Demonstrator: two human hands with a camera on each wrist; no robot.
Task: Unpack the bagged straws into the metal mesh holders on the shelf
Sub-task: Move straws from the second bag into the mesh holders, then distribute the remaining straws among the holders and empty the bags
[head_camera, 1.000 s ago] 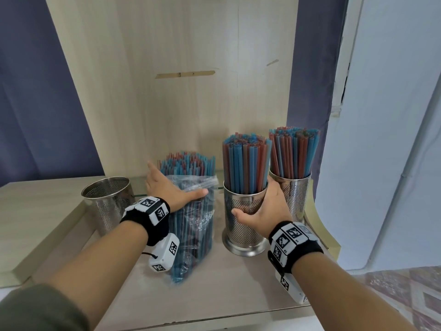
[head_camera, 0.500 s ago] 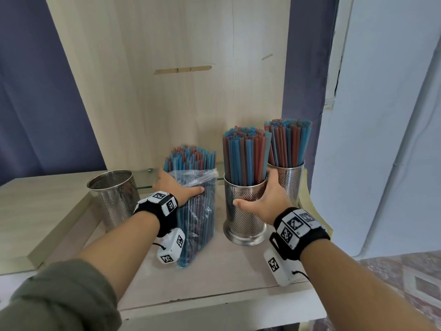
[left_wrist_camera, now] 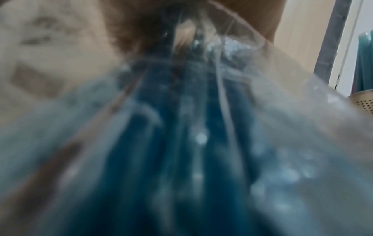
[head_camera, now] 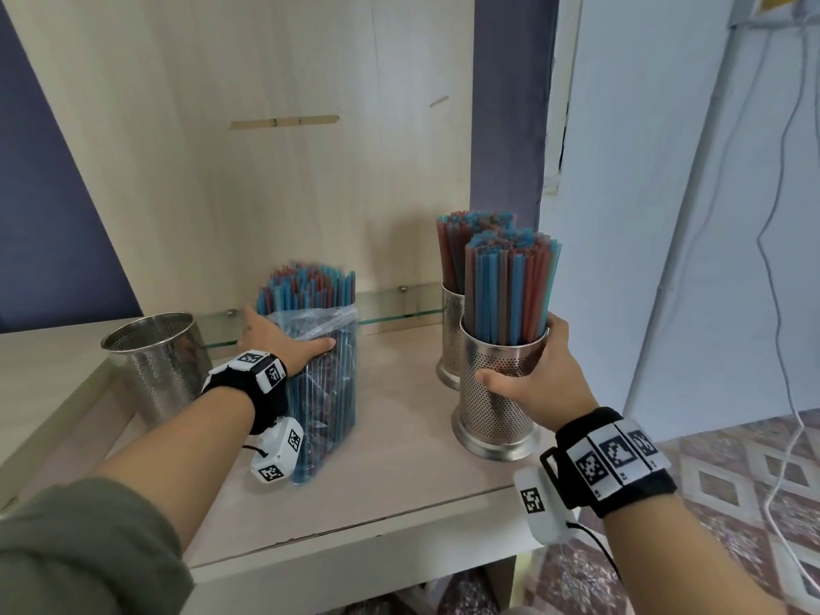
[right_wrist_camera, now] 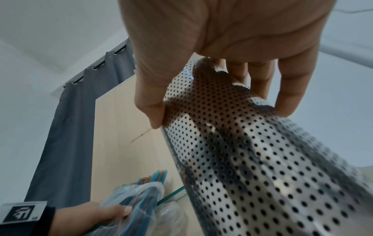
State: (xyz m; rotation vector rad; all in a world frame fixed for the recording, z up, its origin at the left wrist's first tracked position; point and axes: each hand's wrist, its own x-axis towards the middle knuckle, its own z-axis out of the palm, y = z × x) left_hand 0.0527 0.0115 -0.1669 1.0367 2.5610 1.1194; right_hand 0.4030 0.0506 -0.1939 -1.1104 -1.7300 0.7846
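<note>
A clear plastic bag of blue and red straws [head_camera: 326,392] stands upright on the wooden shelf [head_camera: 390,481], straw ends sticking out of its open top. My left hand [head_camera: 284,344] grips the bag near the top, thumb in front. The left wrist view shows only the blurred bag [left_wrist_camera: 181,143]. My right hand [head_camera: 532,379] grips a perforated metal holder full of straws [head_camera: 497,401] near the shelf's front right. The right wrist view shows its thumb and fingers curled round that holder [right_wrist_camera: 262,159]. A second full holder [head_camera: 450,330] stands just behind it. An empty holder [head_camera: 155,361] stands at the left.
A wooden back panel [head_camera: 266,170] closes the shelf, with a low glass strip [head_camera: 390,304] along its foot. The shelf's right edge lies just beyond the held holder, with patterned floor [head_camera: 732,481] below. A white cable [head_camera: 790,392] hangs at the right.
My right hand has carried the full holder rightward and toward the shelf's front, so it now stands before the other full holder. My left hand keeps its hold on the bag.
</note>
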